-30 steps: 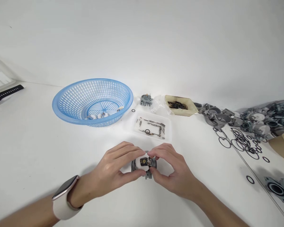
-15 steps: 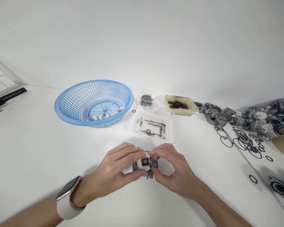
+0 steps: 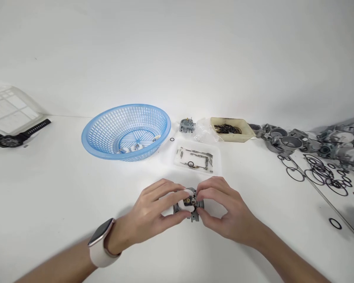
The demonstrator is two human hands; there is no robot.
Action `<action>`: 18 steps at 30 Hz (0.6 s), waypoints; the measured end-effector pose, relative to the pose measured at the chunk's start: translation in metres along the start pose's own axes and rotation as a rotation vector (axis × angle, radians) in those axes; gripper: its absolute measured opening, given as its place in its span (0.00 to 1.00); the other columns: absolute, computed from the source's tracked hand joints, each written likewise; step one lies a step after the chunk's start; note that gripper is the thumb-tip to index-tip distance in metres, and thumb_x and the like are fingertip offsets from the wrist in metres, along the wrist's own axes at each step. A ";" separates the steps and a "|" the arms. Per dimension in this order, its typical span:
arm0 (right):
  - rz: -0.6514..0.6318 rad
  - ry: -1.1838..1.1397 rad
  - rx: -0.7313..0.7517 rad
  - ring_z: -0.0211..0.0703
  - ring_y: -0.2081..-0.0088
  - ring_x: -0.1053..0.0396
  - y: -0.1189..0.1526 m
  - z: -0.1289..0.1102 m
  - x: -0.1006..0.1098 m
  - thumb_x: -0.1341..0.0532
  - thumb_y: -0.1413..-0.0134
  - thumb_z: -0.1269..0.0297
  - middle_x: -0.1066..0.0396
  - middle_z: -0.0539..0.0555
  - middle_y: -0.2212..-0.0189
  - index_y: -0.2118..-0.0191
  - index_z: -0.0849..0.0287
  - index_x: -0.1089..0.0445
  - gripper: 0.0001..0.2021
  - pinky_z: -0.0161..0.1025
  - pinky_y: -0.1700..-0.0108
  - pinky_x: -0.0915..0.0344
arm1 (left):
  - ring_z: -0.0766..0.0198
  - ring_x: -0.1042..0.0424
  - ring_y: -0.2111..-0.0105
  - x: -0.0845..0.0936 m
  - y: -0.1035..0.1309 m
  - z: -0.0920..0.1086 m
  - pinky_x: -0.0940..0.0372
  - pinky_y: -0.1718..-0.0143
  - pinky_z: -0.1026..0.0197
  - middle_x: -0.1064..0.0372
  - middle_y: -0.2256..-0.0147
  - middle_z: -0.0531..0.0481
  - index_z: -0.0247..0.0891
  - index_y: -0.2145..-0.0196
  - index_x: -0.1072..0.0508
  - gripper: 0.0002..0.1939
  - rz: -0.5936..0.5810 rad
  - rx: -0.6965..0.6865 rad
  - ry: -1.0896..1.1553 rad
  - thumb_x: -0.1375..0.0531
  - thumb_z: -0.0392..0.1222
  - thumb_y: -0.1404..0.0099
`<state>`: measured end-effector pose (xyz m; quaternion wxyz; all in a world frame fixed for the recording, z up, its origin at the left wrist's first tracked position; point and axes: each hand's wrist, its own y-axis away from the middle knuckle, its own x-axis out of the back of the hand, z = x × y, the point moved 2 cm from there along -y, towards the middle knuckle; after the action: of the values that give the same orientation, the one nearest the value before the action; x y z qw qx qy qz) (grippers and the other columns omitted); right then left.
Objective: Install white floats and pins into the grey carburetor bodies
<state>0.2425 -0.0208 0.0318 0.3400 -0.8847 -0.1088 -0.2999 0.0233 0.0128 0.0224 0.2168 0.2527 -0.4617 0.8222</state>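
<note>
A grey metal carburetor (image 3: 195,217) rests on the white table in front of me. On top of it sits a white float (image 3: 181,205), with brass and dark parts showing in its gap. My left hand (image 3: 157,204) is closed around the float's left side, thumb near and fingers far. From the right, my right hand (image 3: 225,208) grips the carburetor's edge beside the float, thumb and fingertips at its near and far sides. Fingertips hide part of the float's right end.
Beyond my hands lies a white tray (image 3: 216,167) of small metal parts. A blue basket (image 3: 90,143) with white floats stands back left. Behind are another carburetor (image 3: 186,125) and a cream box (image 3: 247,135) of black rings. Carburetor bodies (image 3: 292,143) and O-rings (image 3: 295,174) spread rightward.
The view has swung slightly left, so everything appears shifted right and more of the black wristwatch shows. Both hands stay on the carburetor and float with little visible change in grip.
</note>
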 end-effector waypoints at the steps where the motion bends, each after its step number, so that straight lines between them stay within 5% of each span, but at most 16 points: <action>1: 0.002 0.023 0.017 0.44 0.60 0.27 0.000 0.000 0.000 0.37 0.42 0.80 0.26 0.53 0.61 0.57 0.55 0.29 0.12 0.46 0.54 0.32 | 0.56 0.23 0.57 0.000 0.000 0.000 0.25 0.56 0.54 0.22 0.55 0.41 0.35 0.44 0.26 0.19 0.001 -0.003 0.005 0.31 0.38 0.31; 18: -0.043 0.279 0.187 0.44 0.65 0.32 -0.001 -0.007 0.007 0.37 0.40 0.78 0.25 0.57 0.61 0.53 0.58 0.24 0.12 0.46 0.60 0.32 | 0.56 0.22 0.58 0.000 -0.002 0.001 0.24 0.57 0.54 0.21 0.57 0.43 0.36 0.44 0.27 0.20 0.028 -0.008 0.003 0.31 0.38 0.32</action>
<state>0.2444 -0.0243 0.0406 0.4263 -0.7963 -0.1067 -0.4156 0.0245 0.0131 0.0244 0.2070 0.2442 -0.4682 0.8236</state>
